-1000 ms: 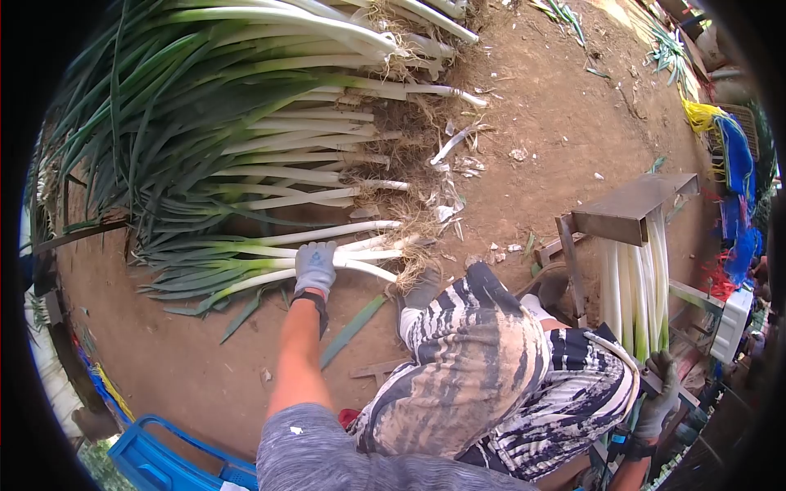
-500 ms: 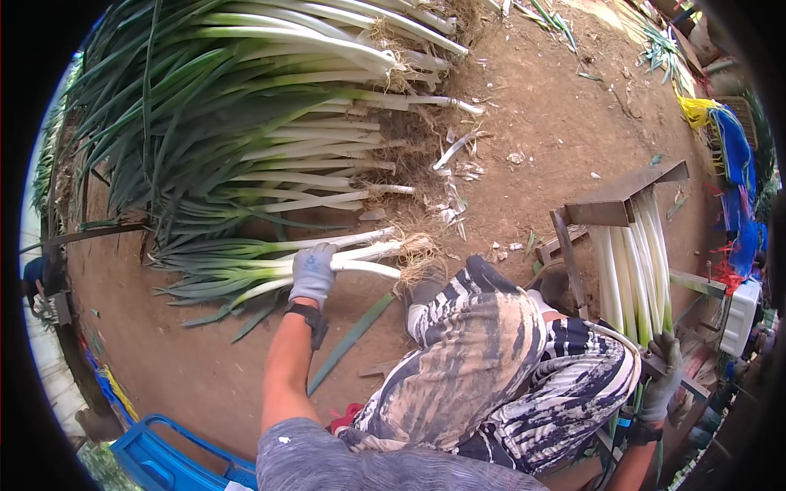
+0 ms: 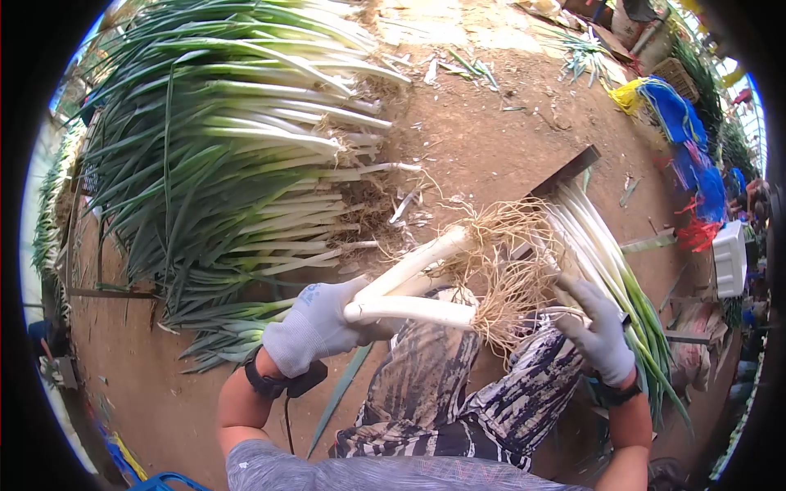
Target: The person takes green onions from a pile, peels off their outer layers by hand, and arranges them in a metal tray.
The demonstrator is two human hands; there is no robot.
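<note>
By one grey-gloved left hand [image 3: 318,326], at least two thick, smooth white leek stalks [image 3: 413,309] are clamped, tangled brown roots [image 3: 512,290] near one grey-gloved right hand [image 3: 602,331], its fingers parted; beyond, one white-green leek bundle [image 3: 596,250] is seen

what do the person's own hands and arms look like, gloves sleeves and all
The left hand and the right hand wear light grey gloves; the left glove has a small blue marking on its back. Each wrist has a dark band. The visible sleeve is heathered grey and short, leaving the forearms uncovered.
</note>
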